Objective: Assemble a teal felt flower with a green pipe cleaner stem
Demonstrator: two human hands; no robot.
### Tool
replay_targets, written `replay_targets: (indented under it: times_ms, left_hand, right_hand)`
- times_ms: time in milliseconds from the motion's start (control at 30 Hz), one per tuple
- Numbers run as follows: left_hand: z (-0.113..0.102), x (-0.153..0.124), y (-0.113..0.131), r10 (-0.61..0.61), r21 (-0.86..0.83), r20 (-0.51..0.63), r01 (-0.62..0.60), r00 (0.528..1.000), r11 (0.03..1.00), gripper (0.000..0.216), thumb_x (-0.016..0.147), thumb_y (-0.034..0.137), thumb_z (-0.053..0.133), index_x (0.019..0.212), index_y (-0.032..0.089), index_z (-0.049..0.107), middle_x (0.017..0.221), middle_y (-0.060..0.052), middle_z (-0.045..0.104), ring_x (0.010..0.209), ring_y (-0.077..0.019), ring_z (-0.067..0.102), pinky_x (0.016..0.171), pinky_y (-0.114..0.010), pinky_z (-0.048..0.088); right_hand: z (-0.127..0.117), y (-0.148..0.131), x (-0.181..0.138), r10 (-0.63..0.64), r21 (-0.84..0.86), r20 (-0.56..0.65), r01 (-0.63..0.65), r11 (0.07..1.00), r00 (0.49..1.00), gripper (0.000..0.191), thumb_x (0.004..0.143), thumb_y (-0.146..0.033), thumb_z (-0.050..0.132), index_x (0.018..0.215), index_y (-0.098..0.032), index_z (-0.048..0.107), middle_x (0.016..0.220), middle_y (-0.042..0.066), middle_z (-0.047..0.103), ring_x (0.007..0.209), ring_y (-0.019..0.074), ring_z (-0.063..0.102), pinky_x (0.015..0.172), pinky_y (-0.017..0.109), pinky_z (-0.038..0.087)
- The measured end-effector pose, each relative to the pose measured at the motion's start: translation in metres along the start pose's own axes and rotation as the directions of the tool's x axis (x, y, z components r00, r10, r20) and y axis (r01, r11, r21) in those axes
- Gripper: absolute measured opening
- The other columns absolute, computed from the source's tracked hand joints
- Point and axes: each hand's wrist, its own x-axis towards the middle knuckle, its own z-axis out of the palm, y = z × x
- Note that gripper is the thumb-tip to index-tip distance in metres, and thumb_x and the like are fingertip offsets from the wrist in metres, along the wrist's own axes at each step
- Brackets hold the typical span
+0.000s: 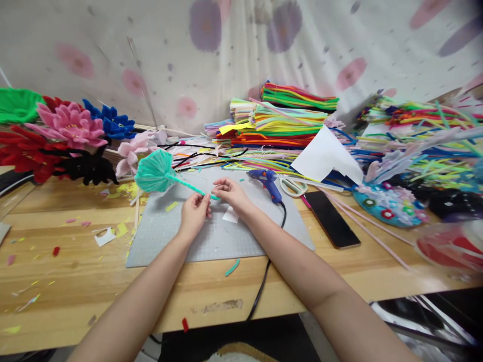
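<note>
A teal pipe-cleaner flower [155, 172] with a fan-shaped head lies tilted over a grey cutting mat [158, 236], its thin teal stem running right towards my hands. My left hand [194, 213] is closed, pinching the stem near its end. My right hand [229, 193] is closed too, its fingertips pinching the stem's tip just right of the left hand. Both hands hover just above the mat's middle.
A blue glue gun [266, 181] with a black cord lies right of my hands, beside scissors [293, 186] and a black phone [332, 219]. Stacks of coloured pipe cleaners [287, 116] fill the back. Finished flowers [68, 131] sit at left. Scraps litter the wooden table [68, 286].
</note>
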Motion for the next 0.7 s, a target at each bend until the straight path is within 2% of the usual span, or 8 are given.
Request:
replay_targets:
  times_ms: [100, 200, 300, 367, 433, 533, 633, 700]
  left_hand:
    - [-0.006, -0.006, -0.004, 0.086, 0.146, 0.065, -0.095, 0.994, 0.985, 0.023, 0.073, 0.04, 0.054, 0.068, 0.018, 0.049, 0.053, 0.004, 0.048, 0.043, -0.0089, 0.045, 0.044, -0.021, 0.037]
    - [-0.01, -0.007, -0.001, 0.135, 0.29, 0.169, -0.18, 0.976, 0.94, 0.015, 0.07, 0.033, 0.057, 0.066, 0.018, 0.053, 0.056, 0.002, 0.05, 0.047, -0.0095, 0.045, 0.044, -0.021, 0.034]
    - [-0.011, -0.006, 0.003, 0.116, 0.328, 0.308, -0.22, 0.944, 0.919, 0.016, 0.065, 0.03, 0.061, 0.058, 0.018, 0.052, 0.053, 0.002, 0.047, 0.047, -0.0088, 0.04, 0.044, -0.02, 0.031]
    - [-0.011, -0.005, 0.004, 0.049, 0.236, 0.359, -0.142, 0.932, 0.961, 0.023, 0.064, 0.035, 0.062, 0.055, 0.017, 0.05, 0.051, 0.003, 0.044, 0.044, -0.0079, 0.038, 0.042, -0.021, 0.031]
    - [-0.012, -0.004, 0.005, -0.041, 0.075, 0.396, 0.012, 0.917, 0.997, 0.03, 0.065, 0.045, 0.06, 0.06, 0.017, 0.052, 0.051, 0.004, 0.04, 0.04, -0.0064, 0.033, 0.039, -0.021, 0.032]
    - [-0.016, -0.004, 0.008, -0.135, -0.081, 0.472, 0.195, 0.871, 0.977, 0.038, 0.066, 0.054, 0.057, 0.069, 0.015, 0.057, 0.051, 0.007, 0.032, 0.038, -0.0043, 0.023, 0.035, -0.02, 0.03]
    - [-0.019, -0.005, 0.01, -0.163, -0.06, 0.524, 0.227, 0.836, 0.972, 0.037, 0.066, 0.051, 0.06, 0.069, 0.014, 0.059, 0.048, 0.008, 0.026, 0.039, -0.0039, 0.02, 0.034, -0.019, 0.024]
    - [-0.019, -0.007, 0.01, -0.151, -0.047, 0.518, 0.204, 0.842, 0.978, 0.035, 0.065, 0.049, 0.062, 0.067, 0.014, 0.059, 0.045, 0.008, 0.025, 0.038, -0.0037, 0.02, 0.035, -0.018, 0.02]
  right_hand:
    - [-0.002, -0.007, -0.001, 0.01, -0.008, 0.021, -0.01, 1.0, 1.0, 0.033, 0.06, -0.025, 0.07, 0.087, -0.018, 0.052, 0.074, -0.002, 0.062, 0.062, 0.0062, 0.053, 0.055, 0.018, 0.043]
    - [-0.001, -0.012, -0.005, 0.032, -0.05, 0.118, -0.027, 0.998, 0.993, 0.037, 0.066, -0.032, 0.067, 0.098, -0.02, 0.053, 0.085, 0.002, 0.065, 0.057, 0.005, 0.049, 0.047, 0.016, 0.037]
    - [0.0, -0.012, -0.007, 0.072, -0.077, 0.219, -0.057, 0.995, 0.973, 0.048, 0.065, -0.032, 0.068, 0.108, -0.019, 0.052, 0.077, 0.0, 0.065, 0.052, 0.0054, 0.048, 0.043, 0.016, 0.032]
    - [-0.001, -0.011, -0.005, 0.084, -0.053, 0.229, -0.074, 0.996, 0.97, 0.051, 0.063, -0.029, 0.069, 0.11, -0.017, 0.052, 0.068, -0.002, 0.063, 0.048, 0.005, 0.046, 0.041, 0.016, 0.028]
    - [-0.003, -0.01, -0.003, 0.069, 0.005, 0.21, -0.072, 0.997, 0.975, 0.05, 0.063, -0.027, 0.069, 0.109, -0.017, 0.052, 0.064, -0.004, 0.061, 0.043, 0.0032, 0.039, 0.038, 0.016, 0.023]
    - [-0.004, -0.012, -0.001, 0.033, 0.107, 0.183, -0.053, 0.993, 0.983, 0.047, 0.063, -0.025, 0.067, 0.107, -0.018, 0.053, 0.064, -0.005, 0.06, 0.041, 0.0022, 0.033, 0.037, 0.017, 0.02]
    - [-0.003, -0.014, -0.003, 0.026, 0.138, 0.169, -0.05, 0.989, 0.985, 0.044, 0.064, -0.025, 0.067, 0.105, -0.019, 0.054, 0.064, -0.005, 0.059, 0.042, 0.0029, 0.034, 0.038, 0.017, 0.021]
    - [-0.001, -0.014, -0.005, 0.029, 0.13, 0.179, -0.053, 0.99, 0.983, 0.044, 0.065, -0.025, 0.066, 0.106, -0.019, 0.053, 0.064, -0.005, 0.059, 0.043, 0.0034, 0.036, 0.038, 0.017, 0.022]
